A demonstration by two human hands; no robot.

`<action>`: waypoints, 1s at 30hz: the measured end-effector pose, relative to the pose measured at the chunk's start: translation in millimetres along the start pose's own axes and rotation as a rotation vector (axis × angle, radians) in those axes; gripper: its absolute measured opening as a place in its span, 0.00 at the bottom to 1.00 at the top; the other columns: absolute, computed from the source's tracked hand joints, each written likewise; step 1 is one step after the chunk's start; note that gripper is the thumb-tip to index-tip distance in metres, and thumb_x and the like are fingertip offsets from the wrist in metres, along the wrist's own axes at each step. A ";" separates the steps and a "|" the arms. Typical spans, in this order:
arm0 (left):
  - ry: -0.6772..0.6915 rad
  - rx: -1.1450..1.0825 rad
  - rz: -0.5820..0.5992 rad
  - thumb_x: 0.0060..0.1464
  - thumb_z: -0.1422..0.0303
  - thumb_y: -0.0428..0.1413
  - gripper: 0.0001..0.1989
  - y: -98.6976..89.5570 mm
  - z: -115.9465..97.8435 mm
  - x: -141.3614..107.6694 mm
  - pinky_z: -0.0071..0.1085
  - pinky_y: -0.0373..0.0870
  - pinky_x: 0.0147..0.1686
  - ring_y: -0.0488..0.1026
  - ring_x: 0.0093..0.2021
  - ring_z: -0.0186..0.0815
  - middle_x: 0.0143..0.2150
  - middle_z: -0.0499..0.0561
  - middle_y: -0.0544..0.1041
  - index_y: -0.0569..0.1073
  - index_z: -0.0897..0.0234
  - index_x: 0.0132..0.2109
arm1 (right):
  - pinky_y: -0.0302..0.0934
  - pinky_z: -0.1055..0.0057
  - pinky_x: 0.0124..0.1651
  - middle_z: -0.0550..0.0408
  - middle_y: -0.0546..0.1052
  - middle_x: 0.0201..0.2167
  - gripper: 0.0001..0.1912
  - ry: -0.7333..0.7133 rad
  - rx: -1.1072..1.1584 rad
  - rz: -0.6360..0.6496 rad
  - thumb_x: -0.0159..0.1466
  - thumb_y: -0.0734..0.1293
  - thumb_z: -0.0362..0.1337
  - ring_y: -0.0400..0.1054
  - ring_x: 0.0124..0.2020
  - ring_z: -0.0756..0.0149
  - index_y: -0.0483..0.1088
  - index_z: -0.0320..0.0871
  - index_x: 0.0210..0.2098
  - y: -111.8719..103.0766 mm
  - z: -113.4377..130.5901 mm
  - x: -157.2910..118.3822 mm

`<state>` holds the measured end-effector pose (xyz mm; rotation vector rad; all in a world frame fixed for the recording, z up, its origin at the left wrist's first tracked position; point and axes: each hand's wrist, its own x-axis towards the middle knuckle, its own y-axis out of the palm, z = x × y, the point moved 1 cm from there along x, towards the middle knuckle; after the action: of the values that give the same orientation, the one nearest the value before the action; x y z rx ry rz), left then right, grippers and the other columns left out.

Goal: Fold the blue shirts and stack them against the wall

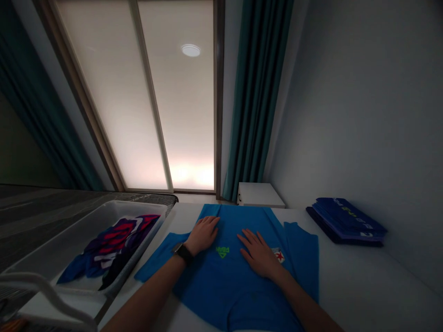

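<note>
A blue T-shirt (238, 281) lies spread on the white table, its neckline toward me and its hem at the far side. It carries a green logo and a small red-and-white badge on the chest. My left hand (203, 233), with a dark watch on the wrist, rests flat on the left part of the shirt. Flat on the cloth between the logo and the badge lies my right hand (258, 252), fingers spread. Both sleeves stick out to the sides, and neither hand grips the fabric.
Folded dark blue clothes (346, 221) are stacked on the table (363, 281) at right, near the wall. To the left, a translucent plastic bin (38, 246) holds crumpled red, blue and purple clothes (117, 242). A white cabinet (261, 194) stands beyond the table's far edge.
</note>
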<state>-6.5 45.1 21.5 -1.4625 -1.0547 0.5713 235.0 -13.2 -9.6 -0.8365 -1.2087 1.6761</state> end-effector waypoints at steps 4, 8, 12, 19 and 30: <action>-0.177 0.019 0.008 0.61 0.70 0.46 0.18 6.5 20.1 29.6 0.41 0.59 0.56 0.66 0.56 0.43 0.54 0.54 0.72 0.69 0.57 0.56 | 0.25 0.55 0.70 0.60 0.43 0.71 0.31 0.018 0.032 0.022 0.70 0.44 0.55 0.33 0.71 0.62 0.47 0.53 0.69 -5.7 3.9 -2.3; -0.316 0.013 -0.035 0.60 0.70 0.47 0.15 12.5 42.4 47.1 0.41 0.61 0.53 0.66 0.54 0.45 0.51 0.57 0.73 0.71 0.61 0.52 | 0.29 0.54 0.70 0.58 0.47 0.71 0.30 0.027 0.053 -0.007 0.70 0.45 0.54 0.37 0.70 0.61 0.49 0.52 0.68 -5.2 6.5 -5.1; -0.446 -0.020 -0.075 0.61 0.68 0.46 0.14 16.0 62.0 62.8 0.35 0.65 0.47 0.69 0.50 0.43 0.46 0.57 0.74 0.71 0.65 0.49 | 0.43 0.50 0.66 0.50 0.61 0.65 0.25 0.032 0.026 -0.104 0.69 0.53 0.47 0.50 0.66 0.54 0.60 0.49 0.64 -9.2 10.4 5.8; -0.526 -0.060 -0.090 0.63 0.65 0.46 0.11 21.5 74.0 71.3 0.30 0.65 0.36 0.74 0.40 0.38 0.42 0.54 0.75 0.72 0.63 0.43 | 0.59 0.58 0.52 0.47 0.74 0.46 0.17 -0.164 -0.006 -0.185 0.69 0.56 0.39 0.66 0.49 0.56 0.69 0.45 0.53 -29.5 33.7 82.8; -0.525 0.023 -0.007 0.64 0.62 0.45 0.12 21.2 80.7 84.2 0.33 0.65 0.38 0.75 0.42 0.40 0.45 0.54 0.76 0.70 0.61 0.44 | 0.58 0.62 0.48 0.51 0.72 0.40 0.13 -0.216 0.097 -0.306 0.67 0.57 0.31 0.64 0.44 0.59 0.71 0.45 0.43 0.6 35.9 122.1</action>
<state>-28.5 160.3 4.1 -1.3169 -1.4495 0.9922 156.1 86.4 -2.5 -0.3940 -1.3149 1.5846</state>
